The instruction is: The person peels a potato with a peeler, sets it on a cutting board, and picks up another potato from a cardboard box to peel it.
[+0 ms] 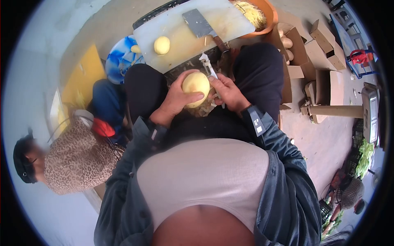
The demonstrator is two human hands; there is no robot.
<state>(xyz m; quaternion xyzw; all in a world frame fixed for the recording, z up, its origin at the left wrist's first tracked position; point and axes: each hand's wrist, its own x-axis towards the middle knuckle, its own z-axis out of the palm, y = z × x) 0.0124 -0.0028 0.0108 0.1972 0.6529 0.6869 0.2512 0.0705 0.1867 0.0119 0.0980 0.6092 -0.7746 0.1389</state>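
My left hand (177,97) is closed round a pale yellow peeled potato (196,87), holding it between my knees. In my right hand (230,92) is a peeler (207,66) with a light handle, its head pointing up and away from me beside the potato. Below both hands lie peelings (202,109), partly hidden by the potato. On the white cutting board (180,35) in front of my knees rest another peeled potato (162,45) and a cleaver (198,24) with a wooden handle.
An orange basin (271,15) of yellow shreds stands beyond the board. A blue-and-white basin (117,57) sits left. Cardboard boxes (301,53), one holding round tan vegetables, are at right, near a metal scale (370,112). One person (82,158) sits left; another (351,194) is far right.
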